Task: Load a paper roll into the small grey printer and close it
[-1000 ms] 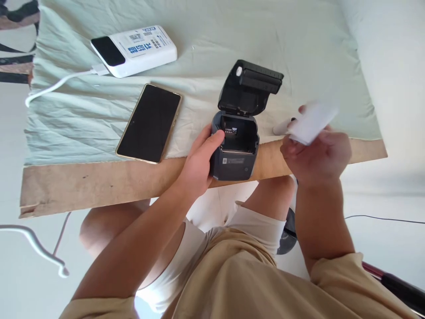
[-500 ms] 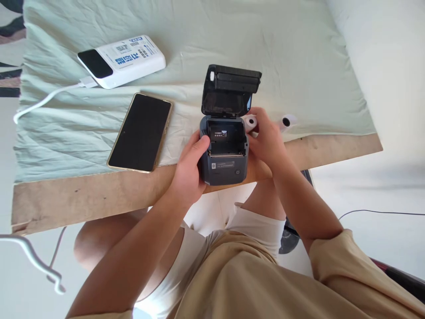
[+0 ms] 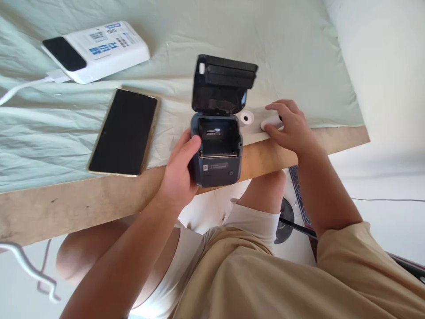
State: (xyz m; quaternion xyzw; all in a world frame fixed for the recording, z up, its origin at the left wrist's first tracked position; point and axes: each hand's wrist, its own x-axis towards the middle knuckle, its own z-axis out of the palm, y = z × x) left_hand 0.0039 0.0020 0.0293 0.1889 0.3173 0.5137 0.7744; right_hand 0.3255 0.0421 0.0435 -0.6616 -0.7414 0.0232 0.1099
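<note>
A small dark grey label printer (image 3: 217, 166) stands at the table's front edge with its lid (image 3: 222, 84) flipped up and its paper bay showing no roll. My left hand (image 3: 181, 170) grips the printer's left side, thumb on the rim. My right hand (image 3: 290, 126) rests to the right of the printer, fingers curled over a white paper roll (image 3: 269, 122) lying on the cloth. A second white paper roll (image 3: 246, 117) lies between that hand and the printer, its core facing me.
A black phone (image 3: 124, 130) lies face up left of the printer. A white power bank (image 3: 96, 51) with a white cable (image 3: 20, 88) sits at the back left. Pale green cloth (image 3: 292, 53) covers the wooden table (image 3: 83, 204). My knees are under the edge.
My right hand set one paper roll down beside the printer, then moved right onto the other roll. My left hand stayed on the printer. The view shifted slightly.
</note>
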